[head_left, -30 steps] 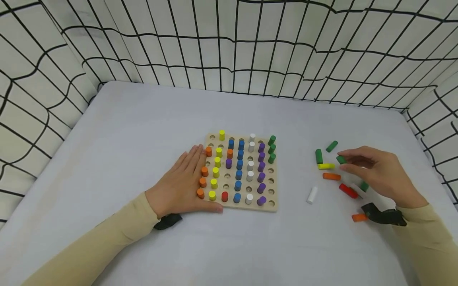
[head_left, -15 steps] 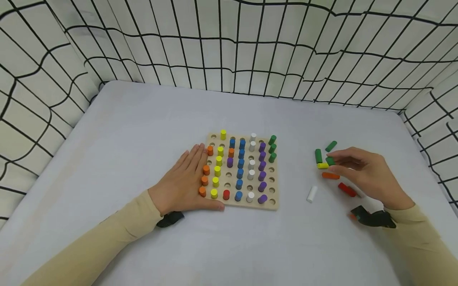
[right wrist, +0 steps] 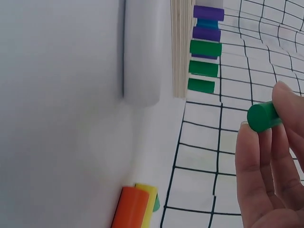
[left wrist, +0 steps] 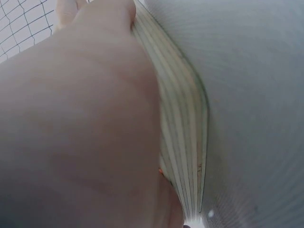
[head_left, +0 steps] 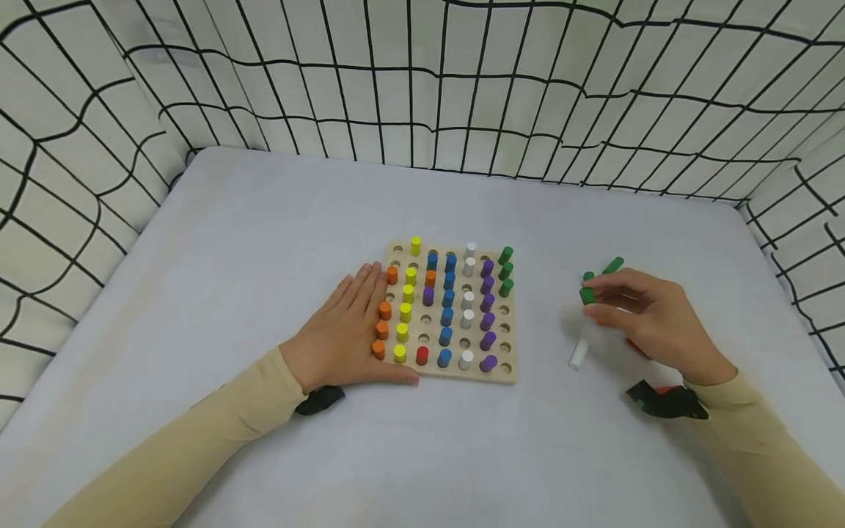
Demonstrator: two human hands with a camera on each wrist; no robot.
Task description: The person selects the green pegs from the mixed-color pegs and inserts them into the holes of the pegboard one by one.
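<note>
The right hand [head_left: 640, 315] pinches a smooth green peg [head_left: 587, 295] between thumb and fingers, raised over the right part of the table [head_left: 297, 220]. The left hand [head_left: 343, 330] lies with fingers straight along the left edge of the square, pale wooden pegboard [head_left: 477, 374], thumb along its near edge. Three upright green pegs [head_left: 506, 271] stand by the board's far right corner, above round holes. A white peg [head_left: 578, 354] lies between board and right hand. Only the left wrist view shows the board's striped, layered edge and rounded corner; the right wrist view reveals the pinched peg's flat round end and a yellow peg [right wrist: 151, 198] beside an orange peg [right wrist: 130, 207].
</note>
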